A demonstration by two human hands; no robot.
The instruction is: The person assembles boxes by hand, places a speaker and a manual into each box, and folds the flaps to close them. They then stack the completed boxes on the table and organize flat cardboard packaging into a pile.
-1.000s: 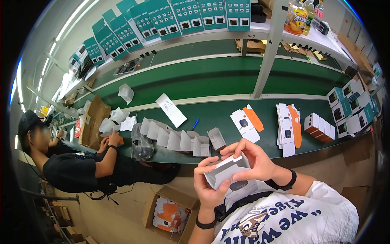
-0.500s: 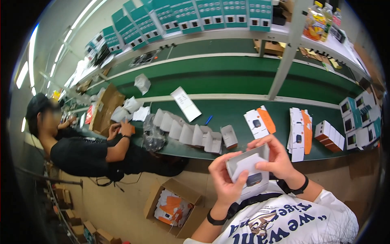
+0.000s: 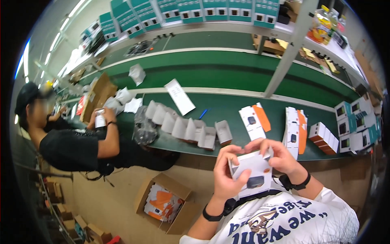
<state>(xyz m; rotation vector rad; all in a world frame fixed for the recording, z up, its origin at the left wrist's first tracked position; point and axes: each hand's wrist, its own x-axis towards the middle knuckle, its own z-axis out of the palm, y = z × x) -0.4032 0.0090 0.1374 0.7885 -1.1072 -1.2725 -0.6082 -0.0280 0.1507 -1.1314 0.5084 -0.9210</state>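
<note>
Both hands hold a small white carton point(image 3: 256, 170), printed with a dark square-faced device, in front of my shirt. My left hand point(image 3: 227, 175) grips its left side, with the thumb on the printed face. My right hand point(image 3: 282, 157) is closed on the upper right corner, fingers bent over the top edge by the flaps. The carton's inside is hidden. Beyond my hands, a row of open, pale box trays point(image 3: 178, 128) stands on the green bench, with a single open tray point(image 3: 223, 132) at its right end.
Flat white-and-orange cartons point(image 3: 252, 122) and a stack of them point(image 3: 291, 134) lie on the bench point(image 3: 227, 106). Formed boxes point(image 3: 323, 137) and teal-white boxes point(image 3: 353, 122) stand right. A co-worker point(image 3: 77, 150) works at left. A cardboard box point(image 3: 178, 187) sits on the floor.
The carton's top flaps, raised before, are now folded down, and my right fingers have moved onto the top edge. The co-worker now holds a white box instead of an orange piece. The view has shifted slightly.
</note>
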